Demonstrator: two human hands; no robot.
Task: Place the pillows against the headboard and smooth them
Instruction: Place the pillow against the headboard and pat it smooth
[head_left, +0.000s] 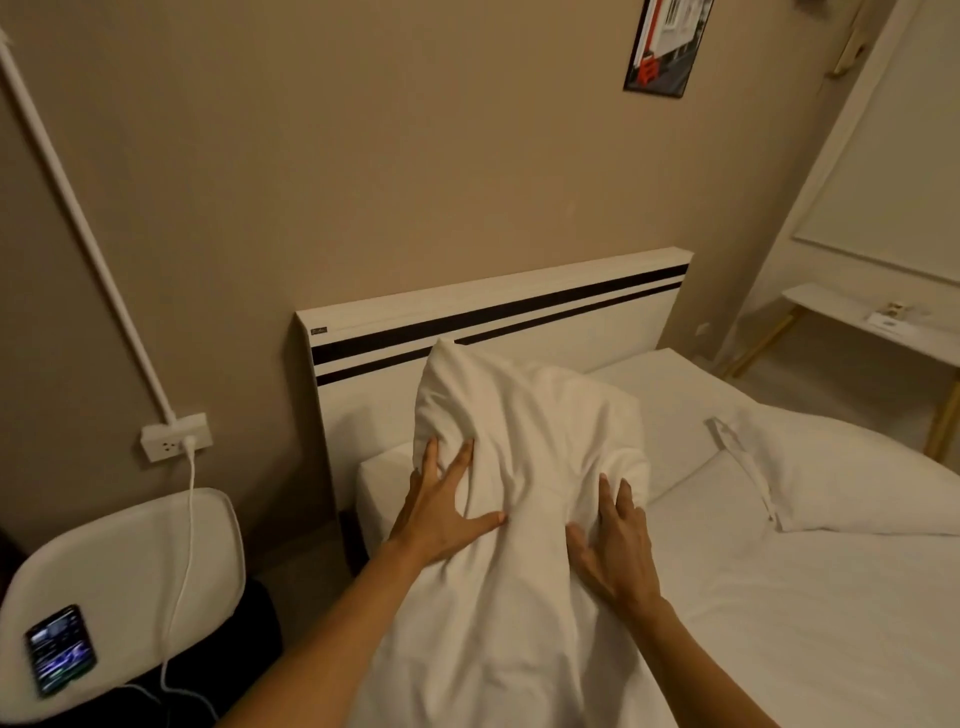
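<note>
Pressing a white pillow (524, 467) that leans toward the headboard (488, 312), the left hand (441, 514) and right hand (615, 551) lie flat, fingers (457, 462) spread, gripping nothing.

Two pillows: one (524, 467) under the spread fingers of both hands, another (852, 478) lying beyond the right hand's fingertips. One phone (60, 649), one chair (119, 571), one headboard (493, 306).

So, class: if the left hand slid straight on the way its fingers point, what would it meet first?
The left hand lies flat on the pillow, fingers pointing up and away toward the headboard. It would push into the pillow's raised bulk first; past that probably the headboard, though depth is hard to judge.
</note>
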